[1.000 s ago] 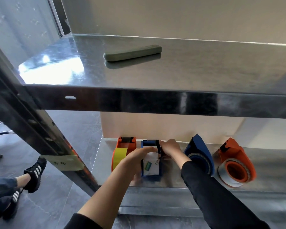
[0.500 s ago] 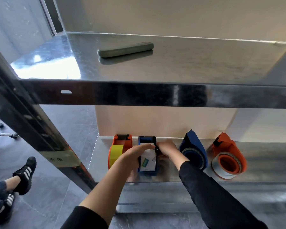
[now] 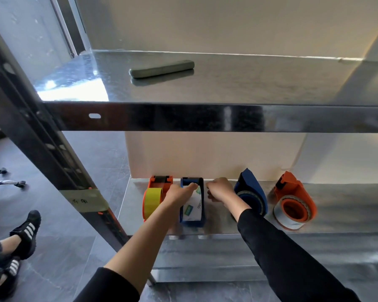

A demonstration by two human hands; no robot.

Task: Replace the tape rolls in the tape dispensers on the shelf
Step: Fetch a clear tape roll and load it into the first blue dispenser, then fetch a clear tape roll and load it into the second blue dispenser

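As we are looking down from the person's head, we are seeing a metal rack with two shelves. Along the back of the lower shelf [image 3: 336,216], in the lower middle of the frame, four tape dispensers are standing in a row.

The left hand [image 3: 179,196], on a bare forearm, is reaching in from the bottom centre. It is lying over the white tape roll [image 3: 193,211], which is sitting in the blue dispenser [image 3: 192,223], second from the left. Its grip is spread, with the fingers stretching forward and one fingertip [image 3: 193,185] touching the dispenser's far end.

The right hand [image 3: 219,190], in a black sleeve, is hovering just right of that dispenser and apart from it. Its fingers are curling into a fist, and we are not able to tell whether its grip is pinching anything.

At the left end of the row, an orange dispenser [image 3: 160,182] is carrying a yellow tape roll [image 3: 152,202]. Right of the hands, a second blue dispenser [image 3: 252,188] is lying tilted. At the far right, a second orange dispenser [image 3: 297,192] is holding a grey tape roll [image 3: 287,222].

On the upper shelf [image 3: 227,118], in the upper middle, a grey-green bar [image 3: 162,68] is lying flat. At the lower left, feet in black shoes [image 3: 26,231] are resting on the dark floor.
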